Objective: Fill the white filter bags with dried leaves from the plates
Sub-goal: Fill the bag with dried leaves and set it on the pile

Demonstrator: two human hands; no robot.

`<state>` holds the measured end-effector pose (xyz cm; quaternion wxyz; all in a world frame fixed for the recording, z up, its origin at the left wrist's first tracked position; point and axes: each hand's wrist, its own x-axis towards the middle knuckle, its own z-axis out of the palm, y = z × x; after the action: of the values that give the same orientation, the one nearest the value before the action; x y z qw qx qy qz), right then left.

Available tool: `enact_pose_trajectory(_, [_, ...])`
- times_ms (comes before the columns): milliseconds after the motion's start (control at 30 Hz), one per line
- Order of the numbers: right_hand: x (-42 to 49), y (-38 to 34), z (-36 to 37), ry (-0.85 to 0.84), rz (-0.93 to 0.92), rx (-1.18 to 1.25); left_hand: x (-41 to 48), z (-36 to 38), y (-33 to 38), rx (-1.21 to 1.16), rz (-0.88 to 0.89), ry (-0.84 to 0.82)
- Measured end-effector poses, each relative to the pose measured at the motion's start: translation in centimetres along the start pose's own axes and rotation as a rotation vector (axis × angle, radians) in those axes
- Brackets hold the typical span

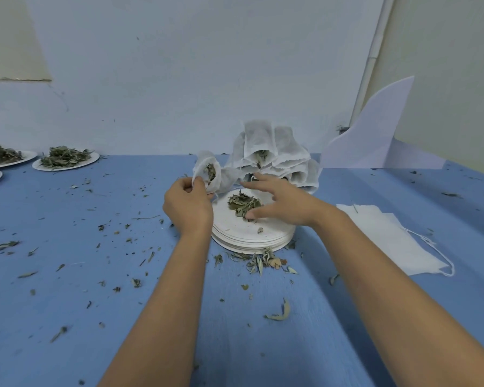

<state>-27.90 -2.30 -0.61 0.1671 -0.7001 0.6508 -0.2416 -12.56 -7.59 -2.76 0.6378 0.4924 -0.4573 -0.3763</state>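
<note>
A white filter bag [207,170], partly filled with leaves, is held open just beside the far-left edge of the plate stack [252,236], near the middle of the table [95,275]. Its rim is pinched by the curled fingers [199,182] of the left hand [187,208]. The right hand [285,205] is spread over the dried leaves [242,203] on the top plate, nothing being gripped. Filled bags [274,152] are heaped behind; flat empty bags [389,238] lie to the right.
</note>
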Motion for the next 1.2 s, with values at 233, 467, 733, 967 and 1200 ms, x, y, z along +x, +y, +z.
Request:
enact_pose_trajectory(233, [1.6,-0.1,1.7,-0.203,-0.079,-0.296,0.1,0.0,0.0,0.023,0.003,0.028])
enact_pose_trajectory(467, [1.1,-0.9,2.8,0.061,-0.088,-0.374,-0.1,0.0,0.1,0.024,-0.015,0.013])
enact_pose_trajectory(733, [1.1,-1.3,3.5,0.163,-0.059,-0.473,-0.2,-0.1,0.0,0.033,-0.011,0.008])
enact_pose_trajectory(967, [0.4,-2.0,2.0,-0.092,0.054,-0.386,-0.1,0.0,-0.1,0.037,-0.023,0.005])
enact_pose_trajectory(1200, [-0.2,-1.4,1.5,-0.152,0.018,-0.423,-0.2,0.1,-0.3,0.085,0.013,0.011])
